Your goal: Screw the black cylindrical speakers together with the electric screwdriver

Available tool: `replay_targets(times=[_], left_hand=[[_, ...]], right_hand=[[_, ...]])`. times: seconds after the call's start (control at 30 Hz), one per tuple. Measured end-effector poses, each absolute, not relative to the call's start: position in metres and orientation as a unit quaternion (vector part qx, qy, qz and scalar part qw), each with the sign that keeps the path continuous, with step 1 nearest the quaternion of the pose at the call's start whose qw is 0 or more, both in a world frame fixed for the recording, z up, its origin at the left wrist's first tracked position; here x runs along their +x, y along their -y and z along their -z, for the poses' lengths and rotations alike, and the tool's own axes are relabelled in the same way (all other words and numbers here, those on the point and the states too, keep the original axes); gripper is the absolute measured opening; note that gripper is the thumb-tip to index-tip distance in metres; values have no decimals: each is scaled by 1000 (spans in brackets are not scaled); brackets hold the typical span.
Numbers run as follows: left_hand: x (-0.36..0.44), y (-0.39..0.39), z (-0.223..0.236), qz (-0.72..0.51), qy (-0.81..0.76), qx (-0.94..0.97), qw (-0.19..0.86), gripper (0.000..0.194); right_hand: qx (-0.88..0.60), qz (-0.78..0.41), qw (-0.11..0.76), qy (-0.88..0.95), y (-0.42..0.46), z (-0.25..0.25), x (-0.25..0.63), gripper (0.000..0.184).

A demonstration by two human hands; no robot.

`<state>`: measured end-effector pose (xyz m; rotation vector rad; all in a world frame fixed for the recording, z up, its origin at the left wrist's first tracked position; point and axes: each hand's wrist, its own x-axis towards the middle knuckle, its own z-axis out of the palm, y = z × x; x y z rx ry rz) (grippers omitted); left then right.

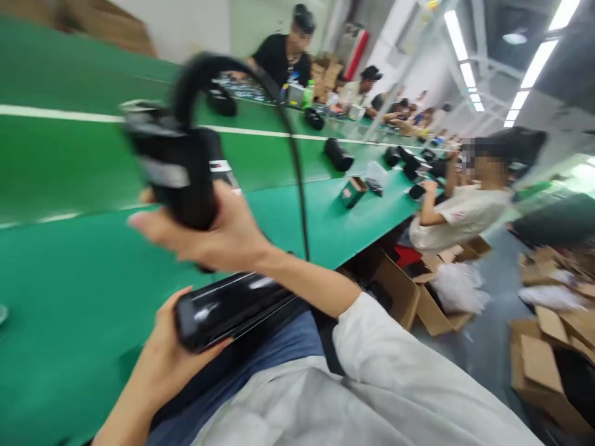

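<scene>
My right hand [227, 232] is raised over the bench with its fingers wrapped round a black cylindrical piece [183, 179]. A pale label shows on its side, and motion blurs it. A thick black band [232, 62] arches up from its top and thins into a cord-like length running down past my forearm. Lower down, my left hand [171, 347] grips the near end of a glossy black elongated cylinder [227, 310]. This cylinder lies over my lap at the bench edge, its far end hidden behind my right forearm. Another dark piece with a white label is partly hidden behind my right hand.
The green bench [69, 279] runs off to the right beside a darker green belt [60, 167] with white lines. A small green box [353, 192], a plastic bag [375, 176] and several black cylinders [338, 155] stand along it. Co-workers sit on both sides. Open cartons [395, 285] crowd the floor.
</scene>
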<state>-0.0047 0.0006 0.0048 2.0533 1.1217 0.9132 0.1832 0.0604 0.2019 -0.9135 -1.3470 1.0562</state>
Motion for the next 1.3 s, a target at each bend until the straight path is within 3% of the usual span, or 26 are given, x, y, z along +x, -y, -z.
replay_targets(times=[0.07,0.13,0.27,0.37,0.63,1.3], left_hand=[[-9,4,-3,-336,-418,774,337,100],[-9,2,-4,-324,-415,773,354,100],[-8,1,-9,-316,-416,768,371,105],[-8,5,-11,-316,-417,766,373,107],[-8,5,-17,-307,-423,760,387,106],[-9,2,-8,-324,-402,771,373,106]], right_hand=[[-304,-467,594,581,-61,-211,199,48],[-271,-400,641,597,-69,-221,215,52],[-279,-227,728,584,-97,-238,231,43],[-300,-170,733,587,-121,-238,228,41],[-330,-140,736,574,-151,-218,205,19],[-346,-164,707,595,-52,-258,260,17]])
